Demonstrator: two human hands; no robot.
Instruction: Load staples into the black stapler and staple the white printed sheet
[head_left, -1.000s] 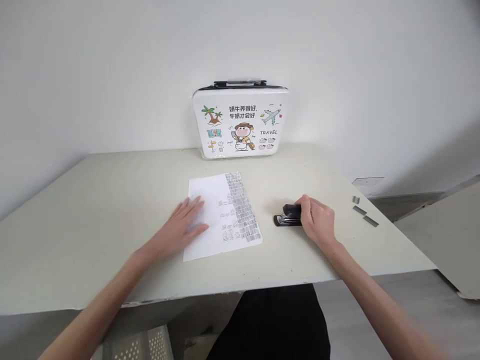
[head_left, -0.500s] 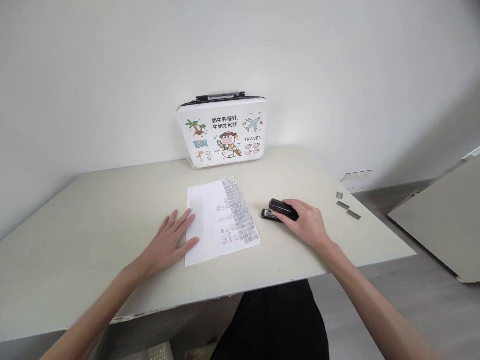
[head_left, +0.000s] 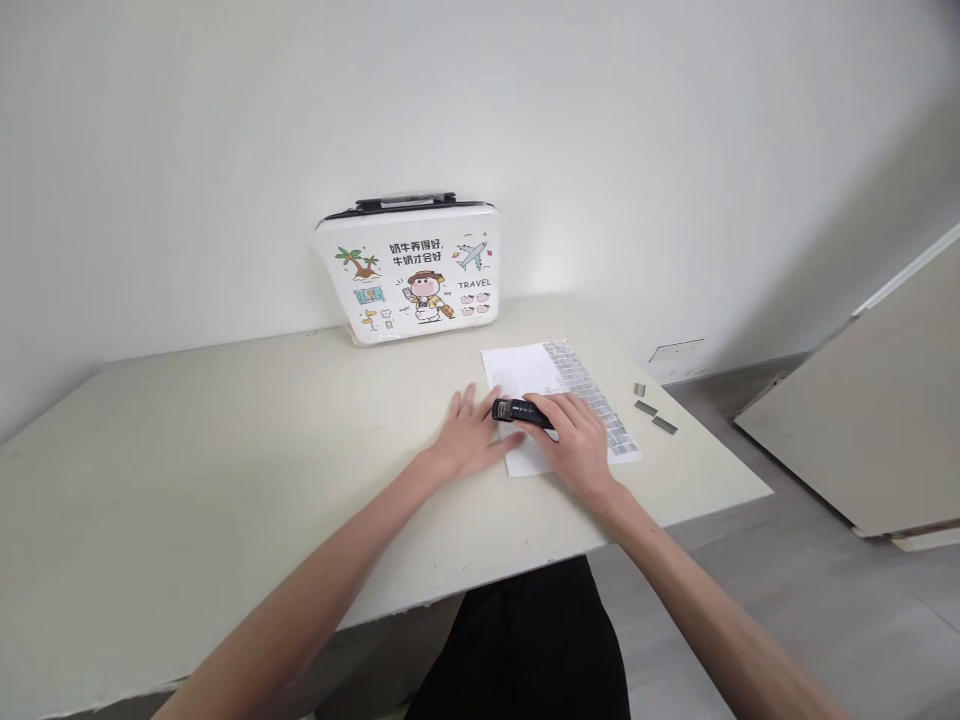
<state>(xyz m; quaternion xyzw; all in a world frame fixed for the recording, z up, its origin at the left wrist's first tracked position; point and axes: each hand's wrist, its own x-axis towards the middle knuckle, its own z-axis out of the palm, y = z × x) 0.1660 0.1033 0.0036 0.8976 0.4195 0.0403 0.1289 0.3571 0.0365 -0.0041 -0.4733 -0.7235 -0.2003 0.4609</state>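
Observation:
My right hand (head_left: 574, 435) is wrapped round a black stapler (head_left: 525, 411), whose front end points left above the paper. Under it lies a white sheet of paper (head_left: 517, 367), with a grey patterned strip down its right side and some dark print partly covered by the hand. My left hand (head_left: 476, 438) rests with fingers spread at the paper's left edge, thumb and fingertips reaching onto it. The stapler's front end is close to the left fingers; I cannot tell whether it touches the paper.
A white case (head_left: 412, 280) with cartoon prints and a black handle leans against the wall. Several grey staple strips (head_left: 664, 425) lie near the right side of the pale table (head_left: 225, 480). Beyond the table's right edge stands a pale panel (head_left: 862, 420) on the grey floor.
The paper has slid right with my left hand on it. My right hand has brought the stapler left, from beside the paper to over it. The view has shifted slightly right.

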